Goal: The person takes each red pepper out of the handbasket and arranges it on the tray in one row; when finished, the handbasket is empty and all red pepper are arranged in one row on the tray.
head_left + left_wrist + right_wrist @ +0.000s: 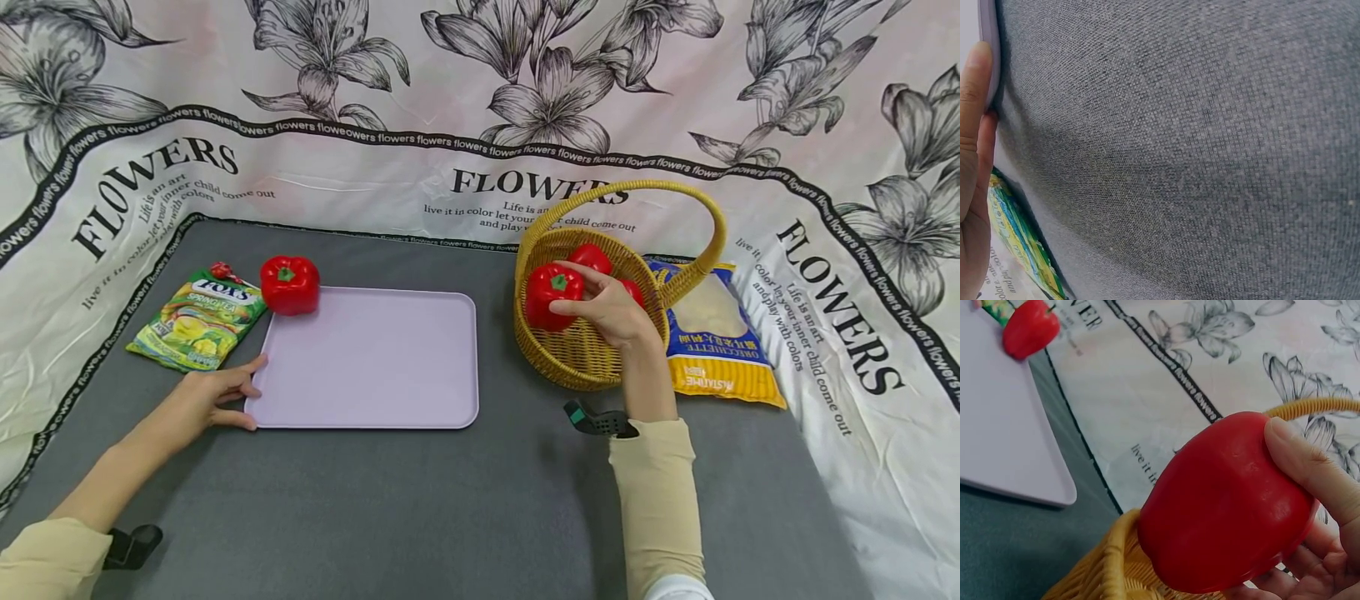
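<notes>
My right hand (603, 308) grips a red bell pepper (553, 297) with a green stem top, over the left side of a yellow wicker basket (573, 375). In the right wrist view, thumb and fingers stand on opposite sides of this pepper (1229, 506). Behind the hand, more red pepper-like pieces (591, 257) show inside the basket. A pale lilac tray (367, 358) lies left of the basket, its left edge touched by the extended fingers and thumb of my left hand (213, 396). Another red bell pepper (290, 286) overlaps the tray's far left corner.
A green candy bag (198, 321) lies left of the tray. Right of the basket is a blue and yellow pasta bag (716, 342), partly hidden by it. The basket's tall handle (637, 185) arches above its rim. Flower-printed cloth (337, 175) borders the grey table surface (420, 517).
</notes>
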Demonstrator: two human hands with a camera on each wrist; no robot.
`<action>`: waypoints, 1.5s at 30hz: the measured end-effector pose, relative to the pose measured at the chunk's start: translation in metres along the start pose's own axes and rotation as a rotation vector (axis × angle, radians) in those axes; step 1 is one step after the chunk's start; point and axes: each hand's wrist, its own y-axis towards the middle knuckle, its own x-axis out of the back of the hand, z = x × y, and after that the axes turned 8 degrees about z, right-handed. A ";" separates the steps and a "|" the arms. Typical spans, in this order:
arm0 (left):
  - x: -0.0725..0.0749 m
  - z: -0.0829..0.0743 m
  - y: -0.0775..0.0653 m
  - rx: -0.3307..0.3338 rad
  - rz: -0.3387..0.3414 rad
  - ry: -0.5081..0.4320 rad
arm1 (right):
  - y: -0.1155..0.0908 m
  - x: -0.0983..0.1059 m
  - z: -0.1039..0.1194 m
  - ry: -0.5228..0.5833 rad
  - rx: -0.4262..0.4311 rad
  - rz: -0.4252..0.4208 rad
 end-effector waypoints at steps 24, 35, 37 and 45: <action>0.003 0.003 -0.003 -0.003 0.005 -0.031 | 0.007 -0.031 0.023 -0.074 0.054 0.084; 0.002 0.003 -0.005 0.001 -0.003 -0.025 | 0.008 -0.047 0.026 -0.087 0.094 0.130; 0.002 0.003 -0.005 -0.011 -0.009 -0.017 | 0.011 -0.051 0.026 -0.080 0.095 0.144; -0.002 0.000 0.000 -0.027 -0.023 0.019 | 0.024 -0.063 0.024 -0.072 0.055 0.177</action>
